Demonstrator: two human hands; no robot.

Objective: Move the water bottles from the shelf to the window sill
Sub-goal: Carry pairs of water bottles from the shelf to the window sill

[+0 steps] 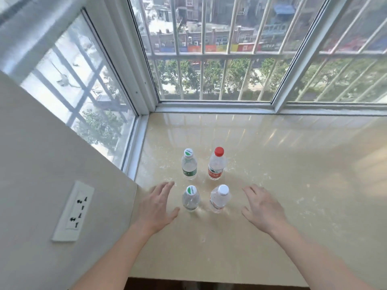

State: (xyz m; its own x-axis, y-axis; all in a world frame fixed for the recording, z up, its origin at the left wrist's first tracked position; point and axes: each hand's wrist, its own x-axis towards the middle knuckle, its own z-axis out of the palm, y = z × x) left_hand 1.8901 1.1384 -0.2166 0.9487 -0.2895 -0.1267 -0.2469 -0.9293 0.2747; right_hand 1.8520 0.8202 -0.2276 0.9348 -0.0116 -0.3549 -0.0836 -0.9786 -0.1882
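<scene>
Head view: both hands splayed and gripping nothing over the window sill (282, 164). The near green-cap bottle (191, 199) is just right of the left hand (156, 208), the white-cap bottle (219, 199) just left of the right hand (262, 208). Risk: a sideways brush tips either one into the far green-cap bottle (189, 166) or red-cap bottle (216, 164) beyond the hands.

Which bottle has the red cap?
The back-right bottle, also red-labelled. The back-left bottle and front-left bottle have green-white caps; the front-right bottle a white one.
</scene>
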